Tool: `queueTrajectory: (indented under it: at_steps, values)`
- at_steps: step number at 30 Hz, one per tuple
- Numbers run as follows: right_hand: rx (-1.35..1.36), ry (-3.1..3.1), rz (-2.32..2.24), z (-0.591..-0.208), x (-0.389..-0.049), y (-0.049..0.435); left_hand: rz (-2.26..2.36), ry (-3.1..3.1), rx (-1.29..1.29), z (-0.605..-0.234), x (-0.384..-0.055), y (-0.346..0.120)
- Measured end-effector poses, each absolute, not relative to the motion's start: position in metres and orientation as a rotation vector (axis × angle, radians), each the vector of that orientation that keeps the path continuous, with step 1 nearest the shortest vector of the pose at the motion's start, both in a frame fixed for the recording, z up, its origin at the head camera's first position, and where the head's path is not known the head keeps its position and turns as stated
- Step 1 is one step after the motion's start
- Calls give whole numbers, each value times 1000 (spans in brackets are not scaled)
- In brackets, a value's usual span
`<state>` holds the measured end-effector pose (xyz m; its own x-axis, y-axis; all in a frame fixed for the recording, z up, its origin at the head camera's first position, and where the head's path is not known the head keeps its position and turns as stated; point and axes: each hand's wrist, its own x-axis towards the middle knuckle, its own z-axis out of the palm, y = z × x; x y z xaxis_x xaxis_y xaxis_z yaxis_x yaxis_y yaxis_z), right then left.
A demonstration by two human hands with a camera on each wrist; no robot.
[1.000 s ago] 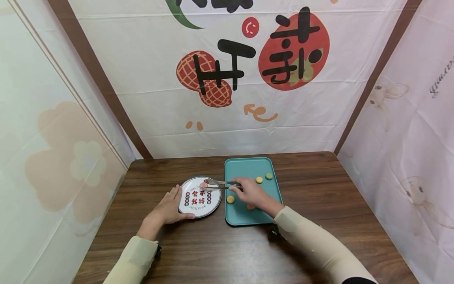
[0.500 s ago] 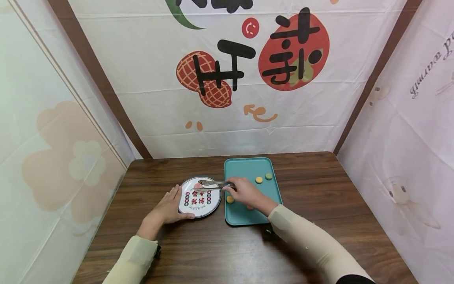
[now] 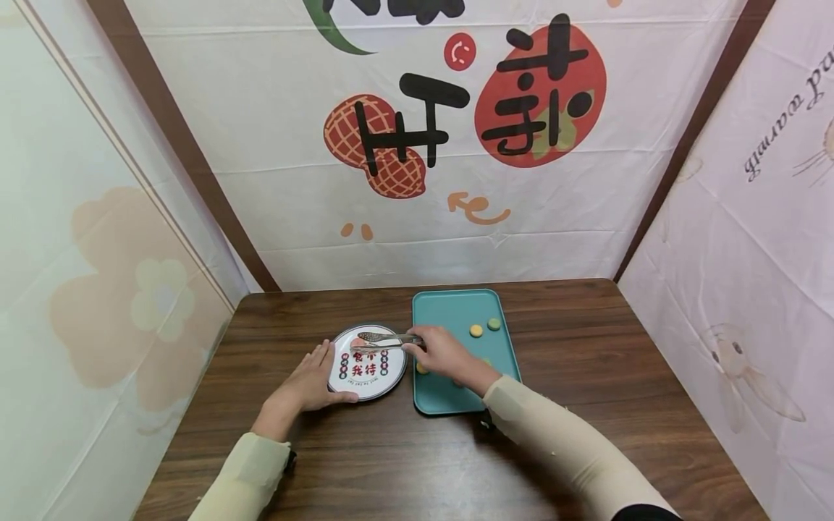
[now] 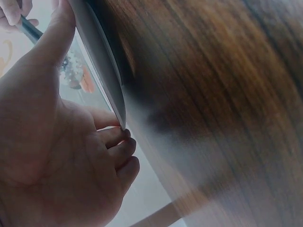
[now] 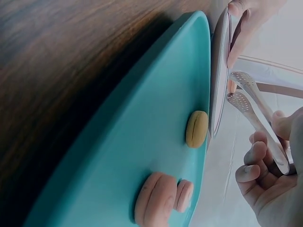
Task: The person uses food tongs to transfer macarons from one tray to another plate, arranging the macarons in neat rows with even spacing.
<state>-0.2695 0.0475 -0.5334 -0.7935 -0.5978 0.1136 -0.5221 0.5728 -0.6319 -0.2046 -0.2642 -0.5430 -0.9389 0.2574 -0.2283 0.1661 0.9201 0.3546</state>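
My right hand (image 3: 439, 351) grips metal tongs (image 3: 399, 339) with perforated tips, reaching left from over the tray. The tips are over the white plate (image 3: 374, 383) printed with red characters, and a pink macaron (image 3: 357, 343) shows between them at the plate's surface. In the right wrist view the tongs (image 5: 255, 104) stand slightly apart at the tips, with the macaron (image 5: 231, 86) between. My left hand (image 3: 309, 380) rests along the plate's left rim, fingers extended and thumb at the near edge. The left wrist view shows its fingertips (image 4: 125, 134) touching the rim.
The teal tray (image 3: 443, 307) lies just right of the plate, holding a yellow macaron (image 3: 476, 331), a green macaron (image 3: 494, 324) and another yellow one (image 5: 196, 129). Two pink macarons (image 5: 156, 198) also sit there. Brown wooden table (image 3: 404, 470); a printed cloth (image 3: 280, 217) hangs behind.
My right hand and the tongs have shifted left, bringing the tips and the pink macaron farther in over the plate. The left hand and the plate have stayed in place.
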Motion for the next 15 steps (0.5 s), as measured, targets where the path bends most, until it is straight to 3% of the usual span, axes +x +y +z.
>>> queueTrajectory:
  at_steps: [15]
  values:
    - [-993, 2753, -970, -536, -270, 33, 473, 2809, 300, -544, -206, -264]
